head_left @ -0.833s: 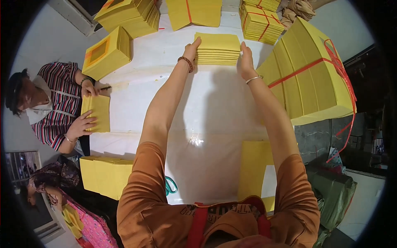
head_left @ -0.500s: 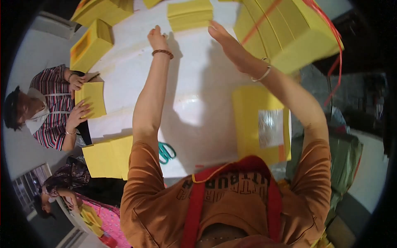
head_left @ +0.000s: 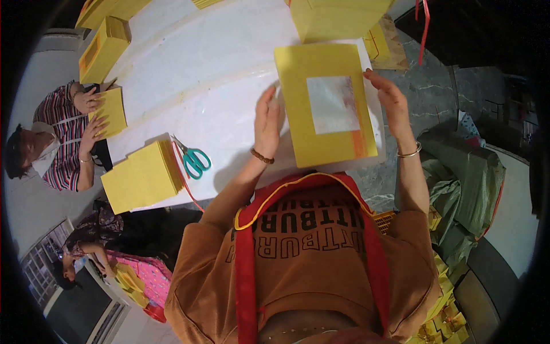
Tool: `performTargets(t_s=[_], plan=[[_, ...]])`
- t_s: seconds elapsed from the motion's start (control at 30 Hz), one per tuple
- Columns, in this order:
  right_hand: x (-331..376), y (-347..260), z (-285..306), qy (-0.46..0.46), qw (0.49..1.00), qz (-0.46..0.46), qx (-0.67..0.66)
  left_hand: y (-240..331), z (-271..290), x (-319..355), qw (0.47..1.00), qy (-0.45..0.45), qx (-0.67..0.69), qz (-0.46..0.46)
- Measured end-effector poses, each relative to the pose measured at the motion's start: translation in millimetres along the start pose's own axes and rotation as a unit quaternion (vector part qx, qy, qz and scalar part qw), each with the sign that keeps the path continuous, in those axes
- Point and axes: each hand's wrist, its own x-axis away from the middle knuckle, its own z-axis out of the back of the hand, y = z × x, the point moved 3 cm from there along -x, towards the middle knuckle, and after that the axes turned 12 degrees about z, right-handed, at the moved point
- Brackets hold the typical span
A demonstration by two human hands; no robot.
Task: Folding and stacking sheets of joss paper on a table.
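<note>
Two hands flank a yellow paper stack [head_left: 326,109] lying flat on the white surface [head_left: 189,74] — it may skew if one side pushes harder. Left hand [head_left: 267,123] and right hand [head_left: 394,106] hold their fingers nearly straight, pressing its edges, not gripping.
</note>
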Motion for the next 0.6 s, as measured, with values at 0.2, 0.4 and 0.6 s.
performTargets(t_s=[0.2,0.4,0.6], plan=[[14.3,-4.3,-20.1,-0.117,0.993,0.005,0.013,36.0,-17.9,7.1,1.0,-0.012,-0.018,-0.013],[20.2,12.6,-16.4,-0.117,0.992,-0.026,-0.037,31.8,-36.6,16.9,1.0,0.009,0.007,-0.008],[22.0,17.8,-16.7,-0.115,0.993,-0.009,-0.006,23.4,-42.2,16.3,1.0,0.007,0.01,-0.028]])
